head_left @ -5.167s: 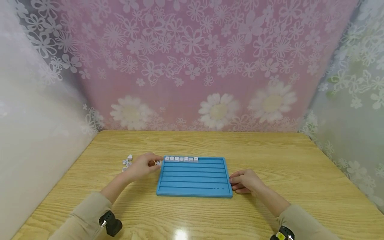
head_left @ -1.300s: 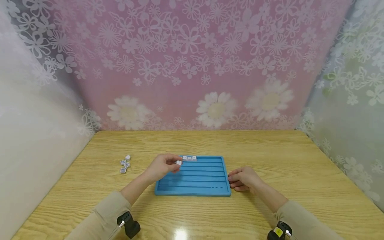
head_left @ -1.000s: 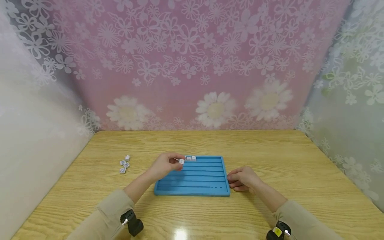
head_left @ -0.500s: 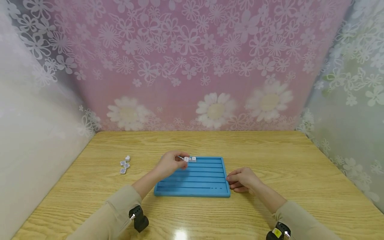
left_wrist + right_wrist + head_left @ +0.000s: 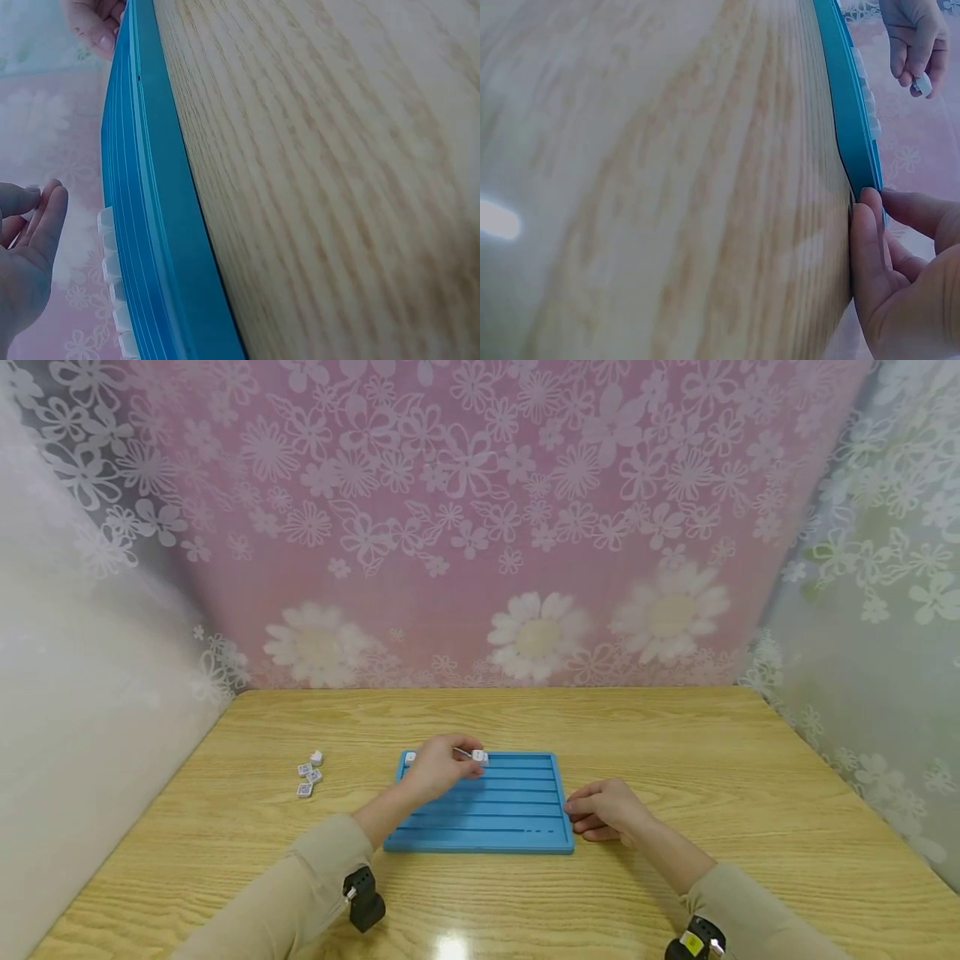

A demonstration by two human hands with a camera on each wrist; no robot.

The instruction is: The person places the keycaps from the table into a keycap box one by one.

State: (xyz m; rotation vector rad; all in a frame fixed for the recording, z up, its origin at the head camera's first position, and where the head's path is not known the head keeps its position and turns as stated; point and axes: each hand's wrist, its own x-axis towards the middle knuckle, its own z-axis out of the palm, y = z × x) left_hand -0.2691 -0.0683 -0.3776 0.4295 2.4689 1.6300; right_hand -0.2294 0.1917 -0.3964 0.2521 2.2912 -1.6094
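Note:
A blue ridged tray (image 5: 487, 814) lies on the table, with a row of white keycaps (image 5: 112, 266) along its far edge. Over that row, my left hand (image 5: 438, 766) pinches one white keycap (image 5: 477, 755) between thumb and fingertips. The right wrist view shows this keycap (image 5: 922, 84) raised above the row; in the left wrist view the fingers hide it. Part of the row is covered by the left hand in the head view. My right hand (image 5: 609, 810) holds the tray's right edge, thumb and fingers gripping the rim near its corner (image 5: 866, 176).
Several loose white keycaps (image 5: 305, 770) lie in a small cluster on the wooden table (image 5: 675, 735), left of the tray. A pink flowered curtain (image 5: 480, 527) hangs behind the table, with pale panels at both sides.
My left hand has brought a keycap from the tray's left side rightward along the far row, near its right end. The right hand stays at the tray's right edge.

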